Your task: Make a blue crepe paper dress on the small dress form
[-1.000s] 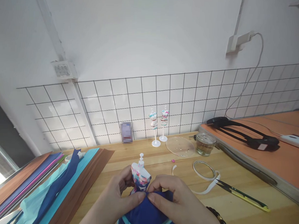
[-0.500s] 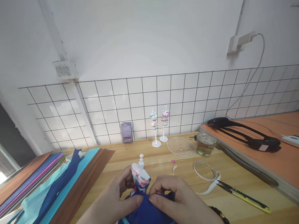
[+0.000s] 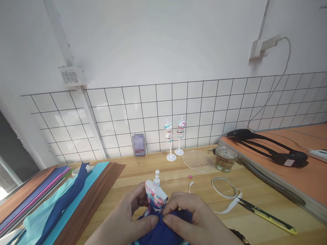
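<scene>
A miniature dress form (image 3: 156, 193), white with colourful paint, stands between my hands, leaning slightly. Dark blue fabric with light blue trim, a doll skirt (image 3: 162, 236), is gathered round its waist. My left hand (image 3: 138, 214) curls behind the form, its thumb pressing on the fabric at the waist. With thumb and forefinger, my right hand (image 3: 189, 216) pinches the fabric at the same waistline. The lower part of the form is hidden by the cloth.
Two more painted dress forms (image 3: 169, 137) stand by the wall. Right of them are a clear disc (image 3: 197, 161) with small bits, a glass jar (image 3: 226, 158), a tape roll (image 3: 224, 187) and yellow-black tweezers (image 3: 267, 215). Coloured fabric sheets (image 3: 96, 198) lie at left; black straps (image 3: 270, 147) rest on an orange surface.
The dress form has shifted slightly right and tilts a little differently. The blue fabric is bunched more at the waist under my fingers.
</scene>
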The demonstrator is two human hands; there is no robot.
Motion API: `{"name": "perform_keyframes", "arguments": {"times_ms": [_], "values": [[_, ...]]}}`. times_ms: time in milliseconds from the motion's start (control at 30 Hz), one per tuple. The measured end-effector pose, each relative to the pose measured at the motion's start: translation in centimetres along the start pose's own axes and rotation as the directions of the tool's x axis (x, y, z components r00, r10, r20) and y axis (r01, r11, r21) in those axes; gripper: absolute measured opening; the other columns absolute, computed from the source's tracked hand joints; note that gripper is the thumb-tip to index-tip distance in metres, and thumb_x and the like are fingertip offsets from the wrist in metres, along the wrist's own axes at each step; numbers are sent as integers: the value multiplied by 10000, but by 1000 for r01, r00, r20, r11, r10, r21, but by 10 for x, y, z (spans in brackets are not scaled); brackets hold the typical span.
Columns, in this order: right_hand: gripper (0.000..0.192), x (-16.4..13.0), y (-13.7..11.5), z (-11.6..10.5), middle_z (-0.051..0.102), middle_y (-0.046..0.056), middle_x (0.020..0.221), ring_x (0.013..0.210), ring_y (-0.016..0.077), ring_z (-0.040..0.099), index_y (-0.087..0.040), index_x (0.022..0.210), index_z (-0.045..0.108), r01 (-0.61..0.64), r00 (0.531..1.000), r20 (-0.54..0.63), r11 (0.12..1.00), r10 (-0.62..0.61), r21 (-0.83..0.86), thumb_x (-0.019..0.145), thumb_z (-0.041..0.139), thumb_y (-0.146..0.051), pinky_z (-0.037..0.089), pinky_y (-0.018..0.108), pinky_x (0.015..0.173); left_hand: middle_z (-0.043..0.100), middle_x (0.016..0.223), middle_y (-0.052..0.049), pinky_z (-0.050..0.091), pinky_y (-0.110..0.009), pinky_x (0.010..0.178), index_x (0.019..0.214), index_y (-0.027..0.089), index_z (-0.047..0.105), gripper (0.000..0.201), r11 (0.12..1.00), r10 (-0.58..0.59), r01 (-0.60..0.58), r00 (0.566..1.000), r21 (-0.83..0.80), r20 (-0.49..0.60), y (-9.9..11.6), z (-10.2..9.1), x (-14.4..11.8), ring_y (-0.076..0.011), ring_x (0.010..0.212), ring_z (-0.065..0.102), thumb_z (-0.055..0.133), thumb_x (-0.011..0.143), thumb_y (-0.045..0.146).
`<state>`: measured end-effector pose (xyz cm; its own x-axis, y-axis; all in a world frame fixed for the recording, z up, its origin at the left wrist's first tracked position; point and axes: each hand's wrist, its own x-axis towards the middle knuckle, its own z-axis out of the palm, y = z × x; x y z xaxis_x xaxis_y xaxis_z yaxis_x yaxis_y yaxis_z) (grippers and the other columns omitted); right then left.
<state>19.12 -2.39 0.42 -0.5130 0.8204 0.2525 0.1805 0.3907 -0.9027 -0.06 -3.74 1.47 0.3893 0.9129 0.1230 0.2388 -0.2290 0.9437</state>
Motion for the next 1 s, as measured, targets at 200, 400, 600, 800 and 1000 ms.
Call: {"name": "perform_keyframes", "arguments": {"times_ms": [200, 400, 600, 800, 1000], "values": [[95, 0, 2, 3, 688, 23, 771, 734, 156, 606, -171, 746, 676, -81, 996, -28, 997, 81, 5, 768, 613, -238, 459, 231, 651, 592, 920, -46, 414, -355, 854, 944, 177, 564, 209, 1000, 2, -2, 1000, 13, 1, 2, 2, 0, -226, 925, 548, 622, 743, 175], [112, 0, 0, 4, 689, 20, 737, 703, 151, 598, -164, 727, 678, -111, 993, -47, 993, 109, -31, 757, 612, -250, 451, 219, 621, 610, 960, -61, 416, -355, 880, 972, 172, 571, 211, 999, 0, 0, 1000, 34, -7, 2, 1, -1, -227, 942, 553, 611, 765, 167], [89, -1, 1, 6, 682, 3, 716, 673, 140, 591, -176, 709, 666, -108, 992, -81, 991, 102, -78, 748, 601, -222, 446, 211, 595, 623, 977, -58, 424, -331, 867, 983, 180, 585, 257, 999, -1, 2, 1000, 33, -23, 3, 3, 0, -227, 942, 559, 658, 744, 239], [37, -1, 3, 7, 647, -11, 718, 697, 143, 592, -193, 707, 606, -29, 992, -129, 990, 11, -137, 740, 618, -181, 459, 228, 634, 623, 750, 4, 444, -248, 677, 781, 190, 600, 133, 999, 33, -25, 984, 46, -176, 3, 11, 2, -171, 733, 577, 688, 683, 211], [194, -5, 3, 5, 603, 72, 1008, 945, 195, 562, -196, 930, 569, 356, 891, -142, 858, -431, -370, 750, 639, -175, 480, 310, 803, 672, 821, -33, 461, -305, 765, 870, 177, 618, 221, 997, -45, 20, 943, -80, -328, -3, 6, 8, -216, 813, 613, 698, 676, 246]]}}
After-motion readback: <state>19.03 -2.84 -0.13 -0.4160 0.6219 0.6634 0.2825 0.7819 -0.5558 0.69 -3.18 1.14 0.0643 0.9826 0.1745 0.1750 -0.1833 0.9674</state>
